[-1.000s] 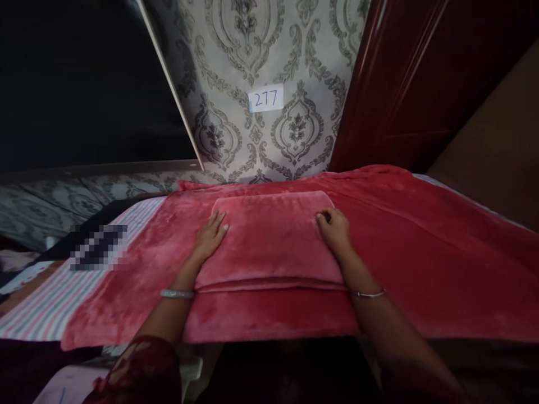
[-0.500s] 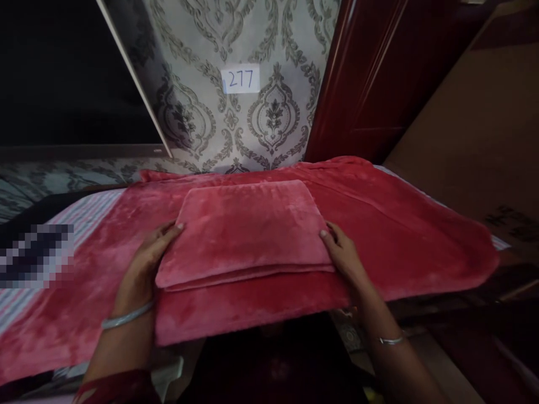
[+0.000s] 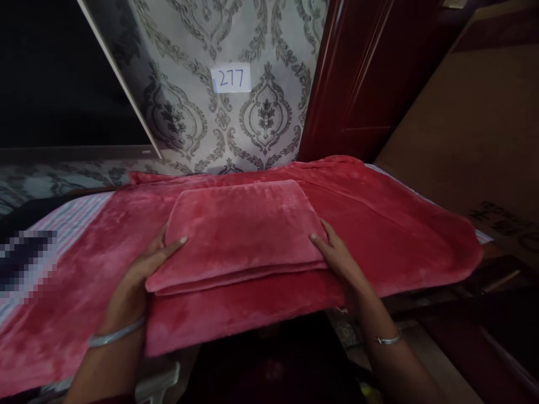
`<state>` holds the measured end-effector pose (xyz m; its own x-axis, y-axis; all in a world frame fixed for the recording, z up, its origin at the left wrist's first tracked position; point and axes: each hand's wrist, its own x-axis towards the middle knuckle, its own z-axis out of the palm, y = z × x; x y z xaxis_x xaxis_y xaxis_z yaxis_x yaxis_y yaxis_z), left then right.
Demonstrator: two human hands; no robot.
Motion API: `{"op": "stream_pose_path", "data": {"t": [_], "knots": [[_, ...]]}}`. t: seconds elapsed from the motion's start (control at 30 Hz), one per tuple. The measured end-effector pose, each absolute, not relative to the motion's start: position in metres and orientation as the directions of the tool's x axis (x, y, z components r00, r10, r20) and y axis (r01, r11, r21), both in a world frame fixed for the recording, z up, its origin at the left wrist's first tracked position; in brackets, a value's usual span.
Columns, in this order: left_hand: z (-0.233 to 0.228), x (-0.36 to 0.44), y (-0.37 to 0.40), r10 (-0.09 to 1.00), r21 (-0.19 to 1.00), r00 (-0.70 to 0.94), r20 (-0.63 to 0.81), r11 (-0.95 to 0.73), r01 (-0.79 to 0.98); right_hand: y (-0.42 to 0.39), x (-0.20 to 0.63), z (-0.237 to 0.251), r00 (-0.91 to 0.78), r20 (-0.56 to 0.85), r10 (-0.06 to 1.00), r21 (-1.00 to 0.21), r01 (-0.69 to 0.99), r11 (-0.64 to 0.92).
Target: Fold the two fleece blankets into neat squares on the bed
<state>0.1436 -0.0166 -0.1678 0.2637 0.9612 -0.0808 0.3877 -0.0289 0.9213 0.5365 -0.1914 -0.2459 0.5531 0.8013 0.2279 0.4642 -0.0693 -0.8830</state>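
Head view: your left hand (image 3: 154,259) and right hand (image 3: 337,255), partly curled, are gripping opposite sides of a folded cloth (image 3: 238,227), thumbs on top. Plush and pinkish red, it is lying on a spread red blanket (image 3: 404,247), its layered edge facing you.

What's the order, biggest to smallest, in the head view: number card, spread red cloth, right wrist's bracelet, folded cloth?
Largest to smallest, as they look:
1. Spread red cloth, partly covered
2. Folded cloth
3. Number card
4. Bracelet on the right wrist, a thin band
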Motion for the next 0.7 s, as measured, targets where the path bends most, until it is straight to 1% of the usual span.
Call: {"op": "stream_pose_path", "data": {"t": [0.07,0.13,0.23,0.3,0.33,0.37,0.4,0.43,0.47,0.5,0.53,0.57,0.6,0.63,0.67,0.7], "knots": [[-0.172,0.141,-0.013,0.973,0.865,0.229,-0.002,-0.113,0.489,-0.192,0.536,-0.25,0.557,0.226,0.799,-0.899,0.435,-0.049],[-0.177,0.14,-0.01,0.975,0.835,0.22,0.039,-0.153,0.529,-0.193,0.537,-0.254,0.561,0.235,0.794,-0.902,0.431,-0.038],[-0.18,0.137,-0.008,0.959,0.857,0.283,0.004,-0.149,0.493,-0.197,0.538,-0.256,0.573,0.259,0.778,-0.881,0.47,-0.053],[-0.178,0.134,-0.012,0.971,0.84,0.24,0.004,-0.134,0.526,-0.203,0.535,-0.253,0.589,0.306,0.748,-0.847,0.526,-0.069],[-0.177,0.132,-0.016,0.984,0.805,0.174,0.046,-0.14,0.577,-0.207,0.532,-0.249,0.602,0.362,0.712,-0.817,0.572,-0.068],[-0.175,0.131,-0.023,0.986,0.75,0.095,0.138,-0.167,0.64,-0.212,0.527,-0.245,0.61,0.442,0.657,-0.774,0.63,-0.064],[-0.174,0.13,-0.031,0.96,0.677,0.021,0.281,-0.213,0.705,-0.217,0.521,-0.241,0.604,0.537,0.589,-0.717,0.694,-0.058],[-0.174,0.132,-0.041,0.895,0.584,-0.01,0.447,-0.283,0.761,-0.221,0.513,-0.236,0.574,0.632,0.522,-0.65,0.758,-0.047],[-0.174,0.135,-0.053,0.797,0.474,0.02,0.604,-0.379,0.795,-0.225,0.504,-0.231,0.517,0.711,0.476,-0.577,0.816,-0.025],[-0.175,0.14,-0.066,0.677,0.344,0.107,0.728,-0.496,0.797,-0.227,0.493,-0.228,0.441,0.77,0.462,-0.503,0.864,0.013],[-0.178,0.148,-0.078,0.554,0.205,0.234,0.799,-0.616,0.761,-0.227,0.482,-0.225,0.353,0.804,0.478,-0.434,0.898,0.067],[-0.181,0.157,-0.089,0.437,0.069,0.373,0.818,-0.719,0.692,-0.226,0.471,-0.223,0.259,0.819,0.513,-0.374,0.917,0.135],[-0.185,0.167,-0.099,0.341,-0.039,0.501,0.795,-0.796,0.604,-0.224,0.46,-0.222,0.166,0.821,0.546,-0.323,0.924,0.206],[-0.189,0.177,-0.106,0.284,-0.103,0.579,0.764,-0.833,0.544,-0.22,0.452,-0.222,0.088,0.815,0.573,-0.284,0.922,0.264],[-0.194,0.186,-0.111,0.257,-0.135,0.629,0.734,-0.852,0.505,-0.216,0.445,-0.222,0.033,0.803,0.596,-0.261,0.917,0.301],[-0.199,0.194,-0.113,0.257,-0.143,0.656,0.71,-0.859,0.491,-0.212,0.44,-0.223,-0.001,0.785,0.619,-0.25,0.914,0.319]]}}
